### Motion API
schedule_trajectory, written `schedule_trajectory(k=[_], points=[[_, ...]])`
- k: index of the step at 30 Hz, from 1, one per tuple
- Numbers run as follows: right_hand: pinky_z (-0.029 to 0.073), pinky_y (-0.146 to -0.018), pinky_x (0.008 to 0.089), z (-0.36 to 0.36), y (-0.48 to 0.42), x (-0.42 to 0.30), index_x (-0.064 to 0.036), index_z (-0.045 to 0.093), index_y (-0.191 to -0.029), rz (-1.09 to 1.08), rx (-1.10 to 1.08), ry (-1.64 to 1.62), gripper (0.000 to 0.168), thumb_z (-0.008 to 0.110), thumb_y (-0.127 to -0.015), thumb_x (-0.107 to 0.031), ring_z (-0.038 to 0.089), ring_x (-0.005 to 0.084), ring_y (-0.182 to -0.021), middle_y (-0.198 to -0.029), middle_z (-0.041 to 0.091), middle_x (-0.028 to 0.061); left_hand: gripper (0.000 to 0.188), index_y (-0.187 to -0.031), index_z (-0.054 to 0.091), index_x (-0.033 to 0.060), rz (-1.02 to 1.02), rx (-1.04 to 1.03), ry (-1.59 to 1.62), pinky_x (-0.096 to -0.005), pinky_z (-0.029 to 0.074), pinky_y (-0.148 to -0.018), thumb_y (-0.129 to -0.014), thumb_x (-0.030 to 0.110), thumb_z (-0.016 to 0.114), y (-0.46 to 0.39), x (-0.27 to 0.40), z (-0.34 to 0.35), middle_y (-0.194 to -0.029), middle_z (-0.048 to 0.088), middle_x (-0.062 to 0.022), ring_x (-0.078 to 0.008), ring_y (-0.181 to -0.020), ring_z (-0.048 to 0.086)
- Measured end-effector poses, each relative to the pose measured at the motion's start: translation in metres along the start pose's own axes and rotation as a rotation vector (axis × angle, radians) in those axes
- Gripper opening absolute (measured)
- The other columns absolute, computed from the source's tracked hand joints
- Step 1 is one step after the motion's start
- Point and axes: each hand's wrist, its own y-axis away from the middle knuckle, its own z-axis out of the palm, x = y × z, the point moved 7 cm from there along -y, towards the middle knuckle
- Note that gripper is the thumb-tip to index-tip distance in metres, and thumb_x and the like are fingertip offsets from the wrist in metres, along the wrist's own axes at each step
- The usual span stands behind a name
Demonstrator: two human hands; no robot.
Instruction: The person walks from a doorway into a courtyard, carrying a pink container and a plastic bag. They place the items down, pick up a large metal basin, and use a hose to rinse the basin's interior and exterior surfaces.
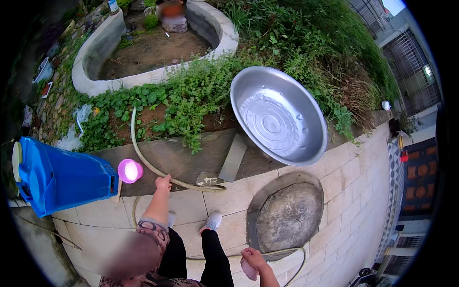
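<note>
My left hand (163,182) grips a pale garden hose (135,140), which curves from the planting bed over the ledge. My right hand (253,257), low on the right, holds a crumpled pinkish cloth (249,269). Beyond the left hand, a pink plastic cup (130,171) with a bright white inside is by a blue plastic tank (68,175) with a cream cap. Farther right, a large silver metal basin (276,118) rests tilted at the bed's edge, its ringed bottom facing me. A flat grey slab (233,158) lies beside it across the ledge.
A round concrete cover (291,217) is set in the pale paving tiles (340,190). More hose (287,250) runs across the floor behind my feet. A curved concrete basin wall (143,77) and leafy plants (193,93) stand beyond the ledge (190,150). Clear plastic sheeting (71,138) lies among them.
</note>
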Motion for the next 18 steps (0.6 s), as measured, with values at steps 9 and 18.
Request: schedule_trajectory(k=[9, 18], points=[[0.044, -0.067, 0.0338, -0.036, 0.007, -0.11, -0.008, 0.057, -0.09, -0.288, 0.073, 0.259, 0.03, 0.051, -0.076, -0.034, 0.057, 0.0274, -0.073, -0.076, 0.059, 0.0141, 0.021, -0.081, 0.042, 0.005, 0.499, -0.236, 0.157, -0.0223, 0.043, -0.041, -0.072, 0.01, 0.059, 0.111, 0.044, 0.082, -0.068, 0.049, -0.003, -0.0088, -0.054, 0.048], [0.044, -0.071, 0.0335, -0.066, 0.017, -0.262, -0.008, 0.051, -0.105, -0.643, 0.242, 0.274, 0.036, 0.051, -0.077, -0.031, 0.056, 0.0289, -0.082, -0.09, 0.057, 0.0157, 0.018, -0.081, 0.045, 0.0047, 0.772, -0.431, -0.022, -0.0223, 0.041, -0.056, -0.071, 0.007, 0.06, 0.252, -0.008, 0.122, -0.069, 0.051, -0.0018, -0.0085, -0.064, 0.05]])
